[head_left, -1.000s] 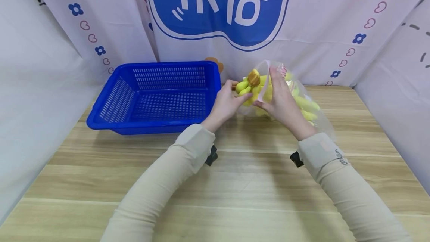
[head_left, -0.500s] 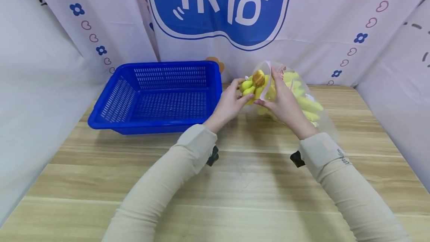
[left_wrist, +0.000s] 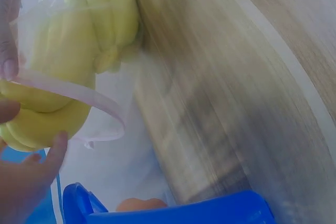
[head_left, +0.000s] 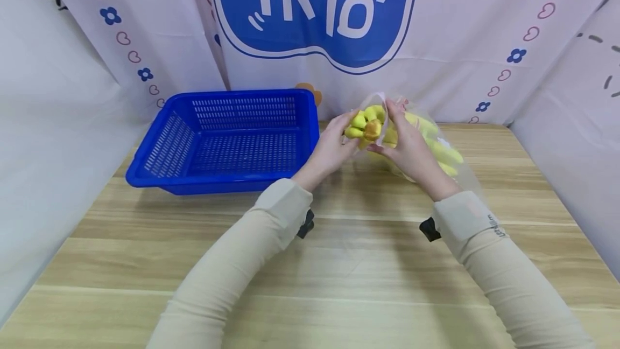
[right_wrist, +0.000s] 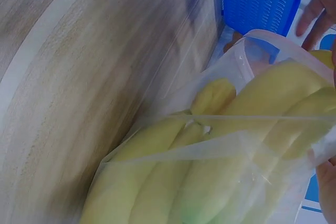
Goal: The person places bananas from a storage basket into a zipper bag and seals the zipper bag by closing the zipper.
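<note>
1. Banana bunch (head_left: 369,118), yellow, partly out of the bag's mouth; brown stem end sits lower than half a second ago.
2. Left hand (head_left: 329,147): fingers gripping the bunch.
3. Transparent bag (head_left: 386,118), pink-rimmed; more bananas (head_left: 443,152) inside.
4. Right hand (head_left: 410,145): fingers holding the rim.
5. Blue basket (head_left: 218,181): unmoved on the surface (head_left: 349,273).

Beige sleeves (head_left: 225,263), folded cuffs (head_left: 283,203); dark lettering (head_left: 493,226) at right cuff; small black pieces (head_left: 306,224) beneath wrists.
</note>
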A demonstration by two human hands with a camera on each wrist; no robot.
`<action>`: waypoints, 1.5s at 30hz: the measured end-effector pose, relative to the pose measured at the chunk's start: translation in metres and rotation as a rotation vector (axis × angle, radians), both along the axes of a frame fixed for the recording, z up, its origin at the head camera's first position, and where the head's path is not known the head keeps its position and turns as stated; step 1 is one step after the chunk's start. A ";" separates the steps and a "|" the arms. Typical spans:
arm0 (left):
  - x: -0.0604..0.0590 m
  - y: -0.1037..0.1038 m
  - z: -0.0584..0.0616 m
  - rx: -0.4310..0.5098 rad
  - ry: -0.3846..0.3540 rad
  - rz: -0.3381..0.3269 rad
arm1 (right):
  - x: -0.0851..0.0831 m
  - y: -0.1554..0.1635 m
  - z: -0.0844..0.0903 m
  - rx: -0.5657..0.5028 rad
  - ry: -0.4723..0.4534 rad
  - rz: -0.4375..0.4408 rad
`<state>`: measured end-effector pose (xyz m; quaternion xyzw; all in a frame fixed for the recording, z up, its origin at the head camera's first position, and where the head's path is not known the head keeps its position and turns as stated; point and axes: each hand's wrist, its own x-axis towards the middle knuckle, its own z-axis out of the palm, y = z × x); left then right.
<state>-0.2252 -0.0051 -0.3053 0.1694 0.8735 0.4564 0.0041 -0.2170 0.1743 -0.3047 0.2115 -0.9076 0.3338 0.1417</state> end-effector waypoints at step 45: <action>-0.003 0.010 -0.004 0.081 -0.200 -0.050 | 0.001 0.003 -0.001 -0.007 0.130 -0.046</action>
